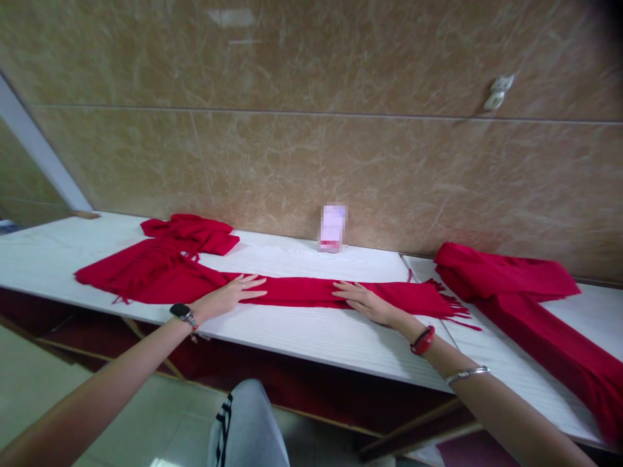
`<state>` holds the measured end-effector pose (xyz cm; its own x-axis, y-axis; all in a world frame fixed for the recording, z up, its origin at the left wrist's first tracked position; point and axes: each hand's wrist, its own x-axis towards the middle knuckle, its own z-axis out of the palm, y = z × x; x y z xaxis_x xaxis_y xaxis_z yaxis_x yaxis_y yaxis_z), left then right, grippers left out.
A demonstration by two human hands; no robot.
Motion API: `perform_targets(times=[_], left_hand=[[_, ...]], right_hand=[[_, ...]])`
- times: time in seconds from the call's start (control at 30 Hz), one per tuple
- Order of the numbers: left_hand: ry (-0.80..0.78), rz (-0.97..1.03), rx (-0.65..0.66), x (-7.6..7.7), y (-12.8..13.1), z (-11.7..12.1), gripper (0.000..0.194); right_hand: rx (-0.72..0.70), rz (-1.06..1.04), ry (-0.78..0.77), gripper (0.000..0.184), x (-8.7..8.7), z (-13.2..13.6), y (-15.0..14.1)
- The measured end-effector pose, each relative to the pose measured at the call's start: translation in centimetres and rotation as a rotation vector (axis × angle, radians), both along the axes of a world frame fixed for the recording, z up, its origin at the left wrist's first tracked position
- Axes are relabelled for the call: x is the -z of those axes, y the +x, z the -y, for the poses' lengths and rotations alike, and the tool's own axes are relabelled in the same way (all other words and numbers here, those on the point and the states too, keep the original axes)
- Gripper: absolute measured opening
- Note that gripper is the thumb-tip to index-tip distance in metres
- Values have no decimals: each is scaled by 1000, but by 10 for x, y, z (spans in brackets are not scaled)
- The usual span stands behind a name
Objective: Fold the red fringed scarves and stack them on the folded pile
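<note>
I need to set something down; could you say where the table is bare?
Bare table: behind the middle scarf, around the blurred item; in front, between the forearms; left of left heap. Crowded: that heap, right scarf.

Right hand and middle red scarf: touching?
Touching. Head view shows it: the right hand lies palm down, fingers spread across the middle red scarf.

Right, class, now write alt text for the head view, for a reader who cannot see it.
A person's left hand and right hand rest on a fringed red cloth on a white tabletop. Bunched red fabric lies to the left, another long red cloth to the right, before a marbled wall.
</note>
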<state>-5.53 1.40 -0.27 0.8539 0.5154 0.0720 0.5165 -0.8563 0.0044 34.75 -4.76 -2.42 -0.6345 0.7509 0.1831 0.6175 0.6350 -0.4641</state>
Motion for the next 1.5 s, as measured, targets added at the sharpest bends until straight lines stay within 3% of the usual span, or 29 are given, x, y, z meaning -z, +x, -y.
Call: perform_targets(times=[0.1, 0.2, 0.53, 0.7, 0.83, 1.03, 1.17, 1.27, 1.37, 1.5], left_hand=[[-150, -80, 8, 1, -3, 1, 65], [-182, -103, -21, 2, -5, -1, 65], [76, 16, -47, -5, -2, 6, 68], [-134, -92, 14, 6, -9, 11, 60], [-183, -96, -12, 1, -15, 7, 67], [18, -107, 26, -9, -17, -14, 63], [232, -149, -67, -11, -7, -23, 46], [296, -84, -131, -11, -6, -20, 41], [226, 20, -170, -6, -14, -11, 54], [-47, -88, -43, -1, -28, 0, 76]], right_hand=[[-61, 136, 18, 39, -1, 1, 1], [-65, 167, 53, 40, 1, 0, 1], [-28, 159, 37, 41, 2, -1, 2], [-36, 142, 6, 40, 2, -3, 3], [-32, 117, -40, 40, 1, -4, 4], [-37, 148, 9, 41, 2, -1, 2], [-37, 150, 36, 42, 4, 0, 0], [-26, 138, 32, 42, 5, -1, 1], [-13, 127, 13, 42, 6, -3, 2], [-34, 125, -12, 42, 5, -3, 2]])
